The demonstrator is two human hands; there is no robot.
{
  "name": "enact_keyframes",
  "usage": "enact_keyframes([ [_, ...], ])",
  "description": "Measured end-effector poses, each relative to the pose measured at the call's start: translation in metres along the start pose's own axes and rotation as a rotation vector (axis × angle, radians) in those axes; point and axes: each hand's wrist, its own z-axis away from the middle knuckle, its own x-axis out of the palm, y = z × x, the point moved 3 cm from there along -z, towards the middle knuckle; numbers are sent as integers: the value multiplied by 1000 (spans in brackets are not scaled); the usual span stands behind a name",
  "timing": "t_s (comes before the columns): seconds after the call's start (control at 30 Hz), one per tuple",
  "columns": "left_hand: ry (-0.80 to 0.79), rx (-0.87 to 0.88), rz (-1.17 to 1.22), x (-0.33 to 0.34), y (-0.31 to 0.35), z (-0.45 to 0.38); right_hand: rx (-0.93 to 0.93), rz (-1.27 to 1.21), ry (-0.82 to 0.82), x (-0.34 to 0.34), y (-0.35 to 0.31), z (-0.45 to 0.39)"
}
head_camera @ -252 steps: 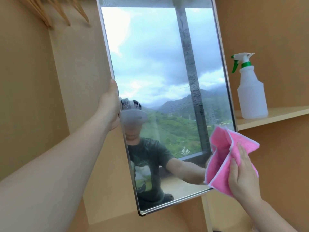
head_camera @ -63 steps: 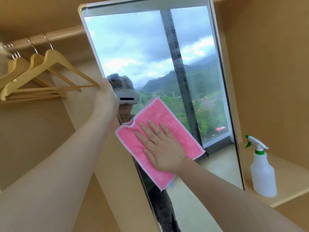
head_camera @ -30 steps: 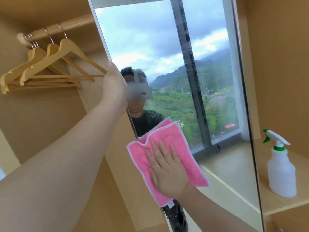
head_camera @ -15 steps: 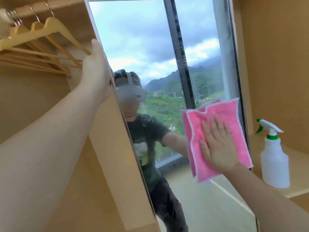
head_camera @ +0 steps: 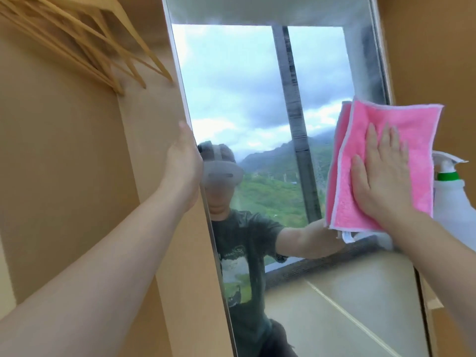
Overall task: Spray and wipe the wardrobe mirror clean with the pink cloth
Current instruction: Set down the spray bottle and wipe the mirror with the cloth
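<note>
The tall wardrobe mirror (head_camera: 247,99) fills the middle of the head view, reflecting a window, sky and hills. My left hand (head_camera: 184,163) grips the mirror's left edge at mid height. My right hand (head_camera: 381,176) lies flat, fingers spread, pressing the folded pink cloth (head_camera: 417,130) against the glass at the mirror's right edge. The cloth overhangs that edge. A white spray bottle with a green collar (head_camera: 450,199) stands just right of the cloth, partly hidden by it and by my forearm.
Wooden hangers (head_camera: 85,45) hang at the upper left inside the wardrobe. Tan wardrobe panels (head_camera: 64,163) flank the mirror on both sides. A hazy streak runs down the mirror's right margin (head_camera: 365,52).
My right hand has slid the cloth from the mirror's lower left across to its right edge and a little upward. My left hand keeps its hold on the left edge.
</note>
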Motion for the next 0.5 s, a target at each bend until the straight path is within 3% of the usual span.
enact_keyframes([
  [0.17,-51,-38,186,-3,-60,34,-131,6,34,14,-41,26],
  [0.27,-41,32,278,-2,-63,32,-220,-10,35,19,-91,44],
  [0.43,-214,181,404,-2,-58,36,-408,-57,47,32,-189,81],
  [0.5,-240,215,342,-4,-58,39,-478,-60,41,37,-206,93],
])
